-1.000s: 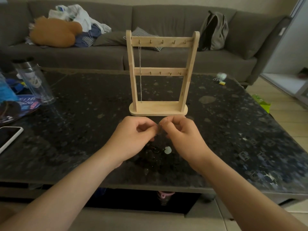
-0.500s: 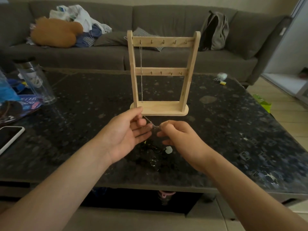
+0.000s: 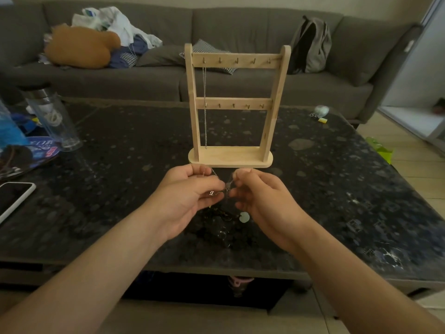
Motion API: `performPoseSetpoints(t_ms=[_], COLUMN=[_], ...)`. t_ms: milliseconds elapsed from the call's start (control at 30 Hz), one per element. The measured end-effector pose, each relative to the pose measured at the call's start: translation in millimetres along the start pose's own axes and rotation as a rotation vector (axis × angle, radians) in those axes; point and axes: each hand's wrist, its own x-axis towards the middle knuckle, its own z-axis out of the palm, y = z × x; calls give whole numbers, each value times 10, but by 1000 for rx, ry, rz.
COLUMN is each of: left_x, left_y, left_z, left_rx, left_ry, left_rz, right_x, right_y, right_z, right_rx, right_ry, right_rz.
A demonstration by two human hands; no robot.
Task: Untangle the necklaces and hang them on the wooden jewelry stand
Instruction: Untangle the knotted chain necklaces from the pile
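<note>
The wooden jewelry stand (image 3: 230, 158) stands upright in the middle of the dark table, with two rows of small hooks. One thin silver necklace (image 3: 205, 112) hangs from the leftmost top hook down to the base. Just in front of the stand, my left hand (image 3: 190, 194) and my right hand (image 3: 260, 196) pinch a thin silver chain (image 3: 225, 185) between their fingertips. The chain sags in a V between them. Under my hands lies a dark tangle of necklaces (image 3: 220, 216) with a pale round pendant (image 3: 244, 216).
On the dark speckled table (image 3: 337, 189) a clear bottle (image 3: 51, 116) stands at the left, a phone (image 3: 13, 198) lies at the near left, and small items (image 3: 320, 113) lie at the far right. A grey sofa with clothes and a backpack (image 3: 310, 44) is behind.
My hands first touched, then the left opened and drew the chain out. Now both hands pinch it again, slightly apart, with the chain sagging between them.
</note>
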Motion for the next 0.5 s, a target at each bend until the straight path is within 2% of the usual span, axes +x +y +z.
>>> performPoseSetpoints(t_ms=[133,233,333,500], left_x=[2,-5,-12,-14], left_y=[-11,-28,-51,-70], left_z=[15,29,38,34], left_rx=[-69,-5,32,108], left_ry=[4,-5,-60,-95], left_rz=[18,85,112,119], right_x=[17,-5,-24,-26], right_y=[-23,-35,-70,-107], right_z=[38,66,74,60], right_rx=[203,310,313,259], right_ry=[-8,-62,-86,6], right_rz=[116,167,151,123])
